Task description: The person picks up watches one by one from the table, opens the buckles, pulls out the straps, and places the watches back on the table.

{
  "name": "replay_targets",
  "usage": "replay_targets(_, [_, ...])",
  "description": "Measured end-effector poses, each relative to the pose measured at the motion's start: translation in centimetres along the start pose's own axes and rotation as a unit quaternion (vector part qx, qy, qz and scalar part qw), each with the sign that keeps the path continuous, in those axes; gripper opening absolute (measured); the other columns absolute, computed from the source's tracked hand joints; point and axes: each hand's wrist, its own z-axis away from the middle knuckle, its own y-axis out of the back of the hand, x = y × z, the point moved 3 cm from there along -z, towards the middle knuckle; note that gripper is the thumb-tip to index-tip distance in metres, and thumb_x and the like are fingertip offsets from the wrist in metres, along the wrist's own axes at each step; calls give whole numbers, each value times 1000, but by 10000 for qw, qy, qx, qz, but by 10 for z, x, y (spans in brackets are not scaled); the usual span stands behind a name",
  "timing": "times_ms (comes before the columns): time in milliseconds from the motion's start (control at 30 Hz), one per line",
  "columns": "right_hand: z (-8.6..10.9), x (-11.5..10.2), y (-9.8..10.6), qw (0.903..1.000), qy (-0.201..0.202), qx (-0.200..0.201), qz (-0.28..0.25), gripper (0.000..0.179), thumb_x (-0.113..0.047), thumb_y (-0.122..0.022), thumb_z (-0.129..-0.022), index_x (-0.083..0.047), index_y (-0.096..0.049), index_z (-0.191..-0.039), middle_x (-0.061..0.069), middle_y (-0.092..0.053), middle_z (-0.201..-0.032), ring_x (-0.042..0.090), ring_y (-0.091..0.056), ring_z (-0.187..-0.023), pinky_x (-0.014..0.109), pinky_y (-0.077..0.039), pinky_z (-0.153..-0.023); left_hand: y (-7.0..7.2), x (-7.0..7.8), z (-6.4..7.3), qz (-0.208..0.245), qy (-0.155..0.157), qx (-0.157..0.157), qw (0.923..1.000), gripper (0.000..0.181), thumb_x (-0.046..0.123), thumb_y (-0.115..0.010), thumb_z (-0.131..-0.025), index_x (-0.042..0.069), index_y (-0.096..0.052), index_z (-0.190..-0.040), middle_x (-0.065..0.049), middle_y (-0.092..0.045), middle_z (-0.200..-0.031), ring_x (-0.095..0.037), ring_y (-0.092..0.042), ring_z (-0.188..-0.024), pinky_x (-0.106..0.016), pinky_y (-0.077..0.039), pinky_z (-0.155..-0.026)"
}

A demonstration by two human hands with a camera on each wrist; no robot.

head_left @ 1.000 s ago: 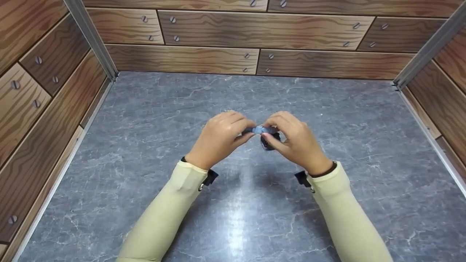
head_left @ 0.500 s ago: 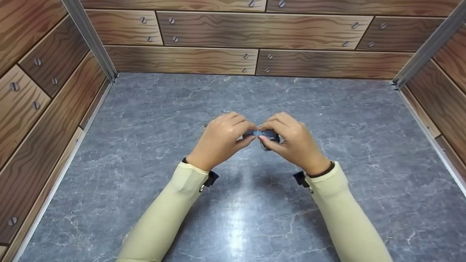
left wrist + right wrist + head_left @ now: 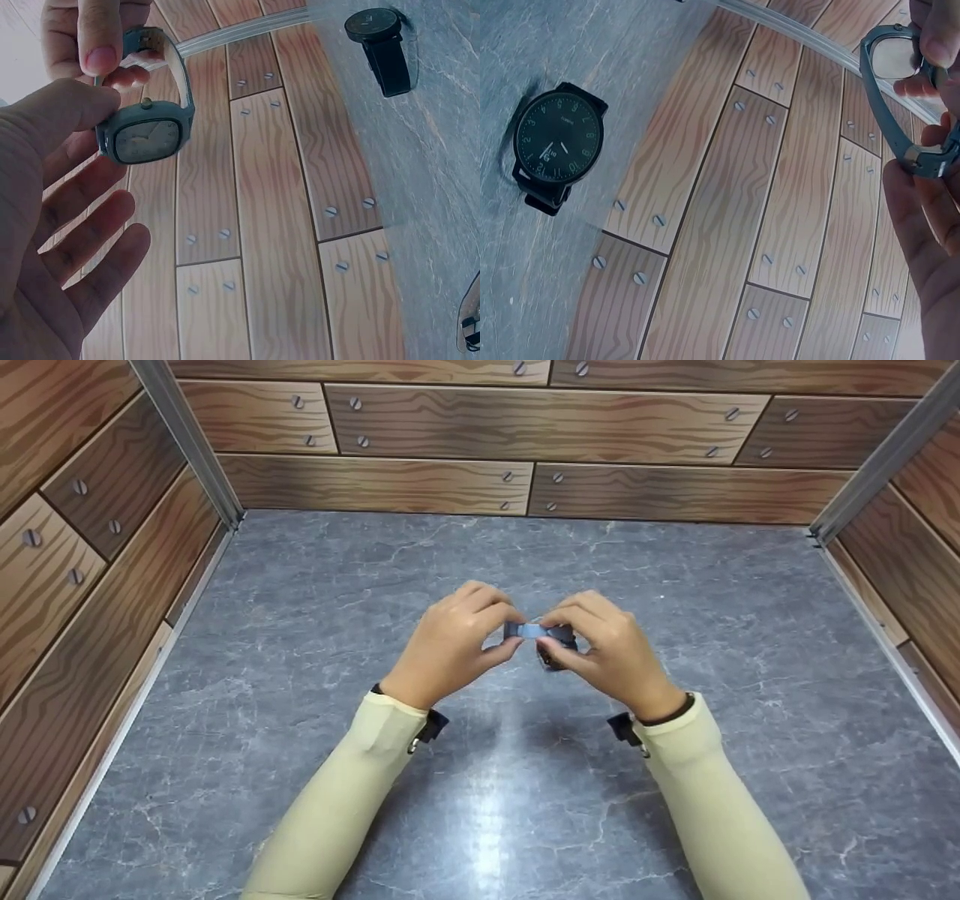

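Note:
Both hands hold a blue wristwatch (image 3: 532, 631) up in front of the body. In the left wrist view, the left hand (image 3: 56, 217) pinches the watch's case (image 3: 146, 141) at its side, with the other fingers spread below. The right hand (image 3: 596, 641) grips the strap; in the right wrist view its fingers lie at the buckle (image 3: 926, 160). The case's back shows there, beside the left thumb (image 3: 939, 45). In the head view, a black wristwatch (image 3: 551, 660) lies under the right hand, partly hidden by it.
The black watch's dial (image 3: 559, 136) faces up on the grey marbled table (image 3: 337, 577). A further strap with a buckle (image 3: 471, 330) shows at the edge of the left wrist view. Wood-patterned walls (image 3: 450, 424) enclose the table at the back and sides.
Hands came slightly together half a second ago and are now a little farther apart, showing more of the blue strap between them. The left fingers have shifted slightly on the wristwatch.

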Motion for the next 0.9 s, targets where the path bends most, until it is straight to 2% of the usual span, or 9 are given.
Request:
replay_targets(167, [1,2,0,9991,-340,-220,-106,23,-9,-79,-91,-4,-70,-111,9,-69,-105,22,-62,-93,32,-53,-80,4,-3,0,78,90,4,9999,11,19,-73,-97,12,-76,-104,-1,-70,-106,-18,-62,-103,-28,-55,-86])
replay_targets(267, [1,3,2,9986,-459,-93,-233,26,-5,-77,-90,-2,-68,-115,10,-69,-107,25,-62,-94,36,-52,-83,6,-6,0,33,169,51,9998,12,19,-73,-97,12,-77,-105,-1,-71,-105,-19,-62,-103,-28,-55,-87])
replay_targets(433, [-2,0,5,9984,-342,352,-282,18,4,-76,-87,-2,-71,-104,10,-69,-99,24,-61,-87,33,-50,-78,7,-5,-1,-24,194,113,9997,11,19,-73,-97,11,-76,-105,-1,-71,-103,-19,-62,-101,-27,-56,-86])
replay_targets(700, [-3,-5,4,9992,-220,282,169,15,0,-80,-87,-6,-76,-101,8,-69,-98,21,-62,-84,32,-49,-67,6,-7,0,56,261,-28,9996,12,20,-74,-96,13,-76,-106,0,-69,-102,-17,-62,-101,-26,-55,-84])
replay_targets(900, [-3,-6,3,9992,-65,297,243,17,-1,-81,-87,-7,-78,-103,9,-69,-98,24,-62,-84,35,-51,-69,3,-4,0,156,232,-108,9996,16,23,-74,-96,15,-76,-110,-1,-68,-106,-18,-61,-103,-28,-54,-87])
